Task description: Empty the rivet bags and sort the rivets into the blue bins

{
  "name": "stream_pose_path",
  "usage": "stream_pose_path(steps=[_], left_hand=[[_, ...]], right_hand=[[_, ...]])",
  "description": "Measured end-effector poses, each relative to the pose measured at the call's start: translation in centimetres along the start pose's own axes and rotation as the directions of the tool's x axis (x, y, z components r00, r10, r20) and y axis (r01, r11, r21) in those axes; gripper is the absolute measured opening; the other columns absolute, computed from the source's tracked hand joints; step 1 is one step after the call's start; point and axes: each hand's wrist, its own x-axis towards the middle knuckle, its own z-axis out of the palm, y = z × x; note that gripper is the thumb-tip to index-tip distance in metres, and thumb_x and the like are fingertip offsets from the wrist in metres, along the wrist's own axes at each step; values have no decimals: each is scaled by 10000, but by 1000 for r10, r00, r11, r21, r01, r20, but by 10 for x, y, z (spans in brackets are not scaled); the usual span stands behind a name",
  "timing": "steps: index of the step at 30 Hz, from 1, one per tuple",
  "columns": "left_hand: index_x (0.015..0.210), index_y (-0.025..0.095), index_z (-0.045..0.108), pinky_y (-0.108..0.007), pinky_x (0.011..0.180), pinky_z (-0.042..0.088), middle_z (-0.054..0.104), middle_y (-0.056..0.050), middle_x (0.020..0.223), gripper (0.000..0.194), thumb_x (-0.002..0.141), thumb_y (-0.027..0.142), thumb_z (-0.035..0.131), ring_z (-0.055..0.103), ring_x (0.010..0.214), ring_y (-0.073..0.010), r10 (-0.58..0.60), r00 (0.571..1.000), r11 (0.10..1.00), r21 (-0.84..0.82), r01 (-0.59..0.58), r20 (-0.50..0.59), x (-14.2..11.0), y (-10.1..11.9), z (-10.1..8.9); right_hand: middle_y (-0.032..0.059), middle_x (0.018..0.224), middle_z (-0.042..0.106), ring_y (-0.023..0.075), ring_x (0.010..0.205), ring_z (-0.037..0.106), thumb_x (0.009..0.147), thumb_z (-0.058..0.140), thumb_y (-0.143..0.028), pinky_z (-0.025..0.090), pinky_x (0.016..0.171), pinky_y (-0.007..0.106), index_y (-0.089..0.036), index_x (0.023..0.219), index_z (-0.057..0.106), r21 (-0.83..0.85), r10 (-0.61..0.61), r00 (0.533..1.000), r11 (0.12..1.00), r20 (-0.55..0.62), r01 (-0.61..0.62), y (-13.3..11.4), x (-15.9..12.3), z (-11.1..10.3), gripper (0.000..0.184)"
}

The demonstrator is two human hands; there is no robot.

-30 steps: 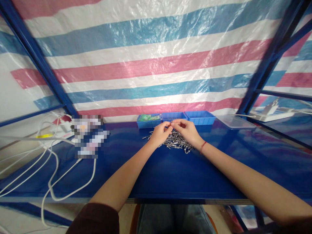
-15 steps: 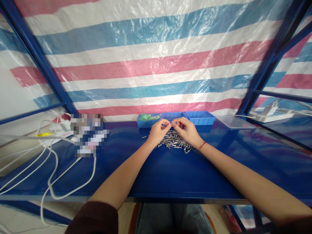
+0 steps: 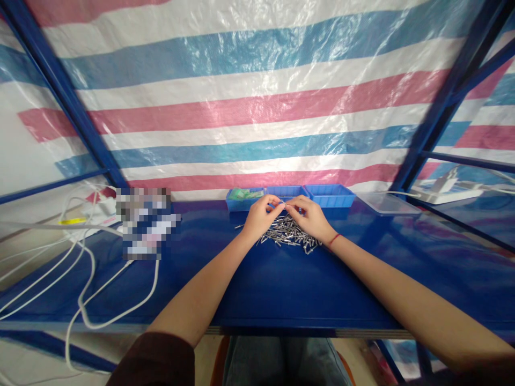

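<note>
My left hand [image 3: 261, 215] and my right hand [image 3: 309, 214] meet fingertip to fingertip above a loose heap. Both are closed in a pinch around one small metal pin [image 3: 282, 202], mostly hidden by the fingers. Beneath them, a heap of slim silvery metal pins [image 3: 286, 234], rivet-like in shape, is spread on the blue table [image 3: 281, 289]. A red cord circles my right wrist. Just behind the hands stands a row of blue bins: the left bin [image 3: 231, 205] holds green-tinted packets [image 3: 244, 193], the middle bin [image 3: 285, 189] is partly covered by my fingers, and the right bin [image 3: 336, 201] is beside it.
A clear plastic lid [image 3: 388, 203] lies right of the bins. White cables [image 3: 94, 321] loop over the table's left side, near a blurred-out object [image 3: 147, 222]. A white power strip [image 3: 446, 192] sits at the far right. Blue frame posts and a striped tarp [image 3: 257, 107] enclose the back.
My fingertips have drawn closer together over the pin, so less of it shows. My right-hand fingers have curled in slightly. The heap and bins stay where they were.
</note>
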Motion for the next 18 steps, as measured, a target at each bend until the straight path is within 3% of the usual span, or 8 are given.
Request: stream_pose_path(steps=[5, 8, 12, 15, 18], left_hand=[[1006, 157, 593, -261, 713, 498, 660, -42, 883, 200, 862, 284, 536, 587, 652, -112, -6, 999, 983, 181, -1, 40, 2, -10, -9], [954, 170, 624, -284, 767, 489, 660, -45, 908, 164, 859, 227, 503, 602, 720, -138, 26, 988, 942, 328, -76, 152, 2, -20, -19], [874, 185, 658, -293, 807, 474, 658, -46, 921, 220, 819, 122, 454, 617, 841, -172, 15, 943, 890, 426, -164, 334, 1, -26, -28], [820, 191, 672, -273, 781, 470, 652, -35, 863, 244, 774, 87, 456, 611, 814, -165, 26, 909, 885, 413, -214, 416, 1, -24, -29], [770, 198, 686, -255, 737, 466, 639, -27, 805, 190, 735, 118, 517, 595, 755, -158, 32, 872, 880, 400, -256, 488, 2, -19, -31]], right_hand=[[85, 785, 669, 209, 732, 583, 894, 443, -320, 433, 725, 338, -173, 780, 681, -214, 104, 990, 969, -98, -122, 23, 22, 4, 301], [115, 793, 659, 228, 773, 594, 883, 445, -273, 423, 746, 338, -161, 759, 676, -378, 175, 978, 903, -112, -205, 40, 42, 9, 285], [178, 874, 629, 268, 847, 596, 854, 485, -250, 420, 796, 373, -124, 771, 683, -435, 237, 959, 855, -156, -283, 50, 58, 16, 248], [174, 898, 613, 273, 891, 585, 849, 491, -262, 426, 831, 380, -116, 834, 689, -463, 215, 965, 847, -148, -260, 47, 55, 17, 246], [139, 867, 607, 258, 873, 584, 839, 491, -247, 443, 833, 370, -135, 850, 689, -463, 138, 989, 874, -52, -147, 38, 39, 13, 228]])
